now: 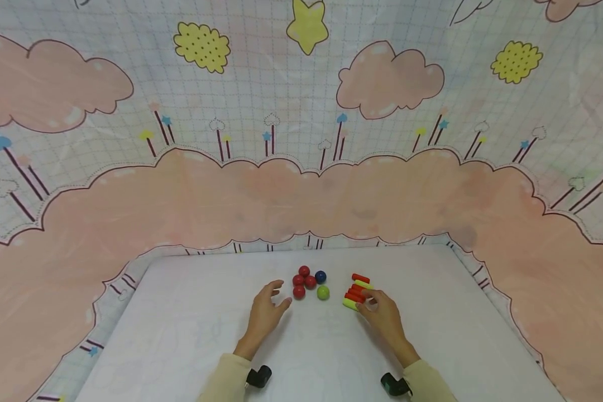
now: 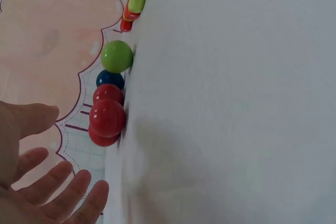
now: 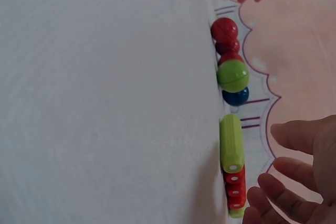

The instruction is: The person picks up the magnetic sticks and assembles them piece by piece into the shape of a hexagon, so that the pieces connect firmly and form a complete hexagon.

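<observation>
Several red balls (image 1: 298, 292), a blue ball (image 1: 320, 277) and a light green ball (image 1: 323, 292) lie grouped on the white table. Just left of the red balls is my left hand (image 1: 267, 312), its fingers relaxed and spread from the thumb, holding nothing. To the right of the balls, several short red sticks (image 1: 360, 278) and yellow-green sticks (image 3: 231, 142) lie side by side; holes show in some ends. Over their right side hovers my right hand (image 1: 386, 319), thumb and fingers apart, hiding part of them. In the right wrist view, its fingers (image 3: 294, 174) appear beside the sticks without gripping any.
The white table (image 1: 181, 324) extends around both hands. Behind it hangs a cloth (image 1: 281, 201) printed with clouds and stars. Dark wrist devices (image 1: 259, 377) sit by the sleeves (image 1: 226, 379).
</observation>
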Demonstrator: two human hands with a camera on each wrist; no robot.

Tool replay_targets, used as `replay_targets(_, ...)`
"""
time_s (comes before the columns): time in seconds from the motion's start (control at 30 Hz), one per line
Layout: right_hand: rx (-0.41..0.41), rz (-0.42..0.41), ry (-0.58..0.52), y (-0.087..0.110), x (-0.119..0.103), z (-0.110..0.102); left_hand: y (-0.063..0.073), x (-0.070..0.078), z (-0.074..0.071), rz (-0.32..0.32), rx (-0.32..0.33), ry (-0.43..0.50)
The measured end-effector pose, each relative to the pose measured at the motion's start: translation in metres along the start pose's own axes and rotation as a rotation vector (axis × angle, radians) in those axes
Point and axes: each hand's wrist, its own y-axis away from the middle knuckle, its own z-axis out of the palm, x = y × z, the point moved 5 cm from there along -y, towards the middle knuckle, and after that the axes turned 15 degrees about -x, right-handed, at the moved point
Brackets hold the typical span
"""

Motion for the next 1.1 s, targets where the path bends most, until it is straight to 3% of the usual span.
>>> replay_targets(0.2,-0.016,0.059,-0.021,-0.001,-0.001,0.005,-0.01,-0.001,0.008,-0.011,-0.017,0.052)
replay_targets(0.47,-0.038,0.098,-0.023,0.0,-0.002,0.008,-0.021,-0.002,0.016,-0.038,-0.031,0.008)
replay_targets(0.8,-0.055,0.132,-0.002,0.0,0.0,0.013,-0.024,-0.009,0.025,-0.099,-0.046,-0.085)
replay_targets(1.1,-0.068,0.15,0.014,-0.002,0.003,0.015,-0.029,-0.01,0.026,-0.076,-0.038,-0.096)
